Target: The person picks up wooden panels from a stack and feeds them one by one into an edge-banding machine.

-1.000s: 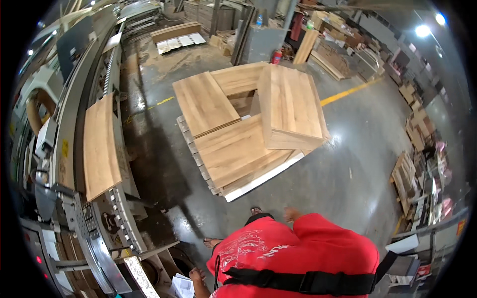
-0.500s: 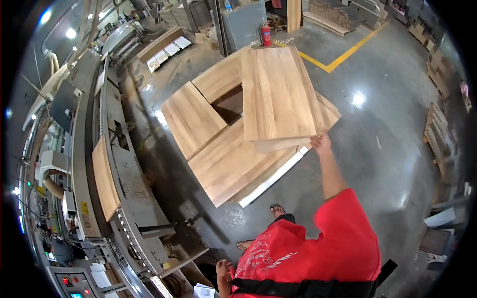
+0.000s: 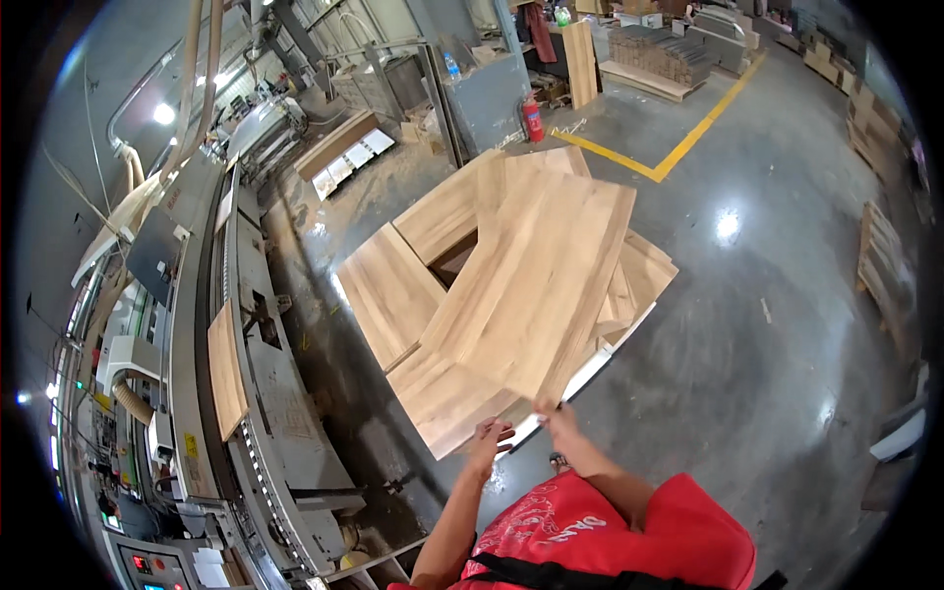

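Observation:
A wood-grain panel (image 3: 536, 280) lies aslant over a stack of similar panels, tilted by its near end. At its near right corner my right hand (image 3: 560, 421) is closed on the edge. My left hand (image 3: 488, 441) is just left of it, by the panel's near edge, with fingers apart and nothing in them. Under the panel, other wood-grain boards (image 3: 388, 290) lie at differing angles around a dark gap (image 3: 455, 258). A white edge (image 3: 590, 370) shows low on the stack's near right side.
On the left runs a long machine (image 3: 285, 413) with a wood strip (image 3: 227, 369) on its bed and a control panel (image 3: 147, 565) at its near end. Beyond the stack stand a red fire extinguisher (image 3: 533, 118) and a yellow floor line (image 3: 688, 143). Pallets of boards (image 3: 880, 256) line the right.
My right hand has drawn the top panel's near corner toward me and left, turning the panel. My left hand has come up from beside my waist to its near edge.

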Action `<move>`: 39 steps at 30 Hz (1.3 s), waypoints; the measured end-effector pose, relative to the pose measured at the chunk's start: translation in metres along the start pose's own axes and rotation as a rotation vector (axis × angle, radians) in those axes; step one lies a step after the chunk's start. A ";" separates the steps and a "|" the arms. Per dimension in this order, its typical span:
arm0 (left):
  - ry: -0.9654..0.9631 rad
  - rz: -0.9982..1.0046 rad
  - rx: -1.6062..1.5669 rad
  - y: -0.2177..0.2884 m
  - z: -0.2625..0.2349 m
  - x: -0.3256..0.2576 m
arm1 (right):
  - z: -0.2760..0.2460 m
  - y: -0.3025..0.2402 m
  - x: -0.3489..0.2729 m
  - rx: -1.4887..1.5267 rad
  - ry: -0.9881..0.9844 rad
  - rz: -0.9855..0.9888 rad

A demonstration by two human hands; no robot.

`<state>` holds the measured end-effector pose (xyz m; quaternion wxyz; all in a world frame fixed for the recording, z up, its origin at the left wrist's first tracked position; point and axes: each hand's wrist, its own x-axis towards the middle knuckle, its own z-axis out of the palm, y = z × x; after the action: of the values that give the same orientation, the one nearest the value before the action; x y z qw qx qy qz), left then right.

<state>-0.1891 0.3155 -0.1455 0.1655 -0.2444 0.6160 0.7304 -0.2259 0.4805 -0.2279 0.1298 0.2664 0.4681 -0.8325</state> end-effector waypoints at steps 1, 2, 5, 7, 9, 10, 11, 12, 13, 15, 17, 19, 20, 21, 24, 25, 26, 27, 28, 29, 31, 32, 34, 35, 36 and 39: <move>0.041 -0.054 -0.102 -0.004 0.007 0.010 | 0.003 0.009 -0.019 -0.086 -0.053 0.042; 0.009 -0.082 -0.173 -0.012 0.005 0.020 | 0.001 0.014 -0.038 -0.157 -0.152 0.062; 0.212 -0.093 -0.130 -0.049 -0.017 0.054 | -0.006 -0.007 -0.086 -0.378 -0.442 0.080; 0.291 -0.150 -0.195 -0.040 0.001 0.054 | -0.032 -0.020 -0.087 -0.531 -0.588 0.067; 0.465 -0.187 -0.306 -0.033 -0.015 0.031 | -0.049 -0.013 -0.087 -0.528 -0.490 0.293; 0.525 -0.119 -0.279 -0.032 -0.016 0.026 | -0.077 0.013 -0.061 -0.281 -0.474 0.305; 0.606 -0.055 -0.264 -0.038 -0.026 0.020 | -0.078 0.000 -0.061 -0.184 -0.337 0.292; 0.594 -0.027 -0.272 -0.046 -0.042 0.015 | -0.077 -0.015 -0.057 -0.093 -0.204 0.281; 0.618 -0.026 -0.298 -0.056 -0.054 0.010 | -0.078 -0.029 -0.050 0.001 -0.074 0.211; 0.687 0.062 -0.238 -0.076 -0.080 -0.006 | -0.088 -0.047 -0.032 0.152 0.081 0.114; 0.848 0.042 -0.301 -0.081 -0.081 -0.028 | -0.104 -0.064 -0.009 0.256 0.137 0.074; 0.862 0.035 -0.209 -0.081 -0.093 -0.059 | -0.102 -0.073 -0.004 0.329 0.169 0.033; 0.882 0.041 -0.190 -0.095 -0.111 -0.068 | -0.082 -0.084 -0.017 0.398 0.184 0.116; 0.898 0.047 -0.174 -0.111 -0.128 -0.078 | -0.065 -0.080 -0.026 0.486 -0.063 0.066; 1.097 0.018 0.029 -0.138 -0.171 -0.120 | -0.044 -0.029 -0.030 0.483 -0.326 0.119; 1.136 0.026 0.110 -0.151 -0.189 -0.135 | -0.040 -0.009 -0.031 0.482 -0.442 0.138; 1.220 0.015 0.141 -0.149 -0.193 -0.159 | -0.015 -0.006 -0.059 0.472 -0.414 0.216; 1.275 0.015 0.174 -0.132 -0.191 -0.180 | -0.022 0.016 -0.052 0.470 -0.434 0.271; 1.364 -0.002 0.168 -0.133 -0.195 -0.203 | -0.006 0.014 -0.079 0.342 -0.409 0.427; 1.440 -0.021 0.164 -0.134 -0.200 -0.224 | 0.002 0.034 -0.071 0.251 -0.515 0.373; 1.487 0.011 0.065 -0.148 -0.214 -0.267 | 0.026 0.057 -0.076 0.196 -0.661 0.431; 1.549 0.023 0.078 -0.152 -0.217 -0.288 | 0.047 0.060 -0.095 0.239 -0.682 0.544; 1.662 -0.007 0.051 -0.163 -0.218 -0.326 | 0.079 0.077 -0.108 0.094 -0.666 0.660; 1.715 -0.048 0.018 -0.168 -0.218 -0.347 | 0.092 0.090 -0.110 0.024 -0.617 0.738; 1.787 -0.045 -0.020 -0.169 -0.216 -0.365 | 0.104 0.106 -0.107 -0.020 -0.644 0.764; 2.027 -0.005 -0.161 -0.200 -0.208 -0.417 | 0.143 0.156 -0.123 -0.219 -0.617 0.858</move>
<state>0.2956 0.1734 -0.1002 -0.4501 -0.7601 0.4148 0.2185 -0.0984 0.2725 -0.2092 0.6169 0.1616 0.3414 -0.6905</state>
